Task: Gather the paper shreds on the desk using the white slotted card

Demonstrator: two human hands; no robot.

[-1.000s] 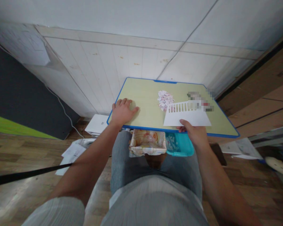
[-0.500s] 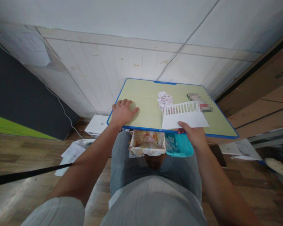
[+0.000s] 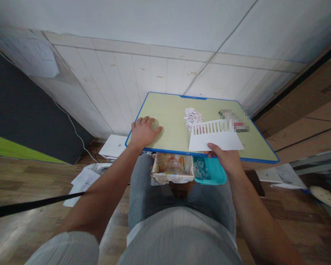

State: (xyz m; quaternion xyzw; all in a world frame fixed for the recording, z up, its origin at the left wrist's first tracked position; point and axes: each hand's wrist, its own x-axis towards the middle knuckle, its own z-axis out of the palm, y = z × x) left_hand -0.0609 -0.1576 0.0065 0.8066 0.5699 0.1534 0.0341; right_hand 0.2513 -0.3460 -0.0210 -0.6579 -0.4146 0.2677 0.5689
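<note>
My left hand point(image 3: 145, 131) lies flat with spread fingers on the left side of the yellow-green tabletop point(image 3: 168, 110), which has a blue rim. In my right hand point(image 3: 223, 156) is the near edge of a white sheet of paper point(image 3: 212, 141), thumb on top and fingers underneath. A row of narrow slots is cut along the sheet's far edge. Behind it sits a pile of small paper scraps point(image 3: 192, 116), partly covered by the sheet. A pixelated item point(image 3: 234, 119) rests at the right, its kind unreadable, and the sheet's far right corner reaches it.
Below the table's near edge are a lined bin point(image 3: 172, 173) and a turquoise basket point(image 3: 211, 173) holding small pale bits. A white box point(image 3: 114, 147) and loose papers point(image 3: 84, 180) are at lower left. Behind the table rises a white panelled wall point(image 3: 154, 70); cardboard point(image 3: 309, 121) stands at right.
The slotted paper has shifted very slightly toward me and to the left with my right hand. My left hand stays in place.
</note>
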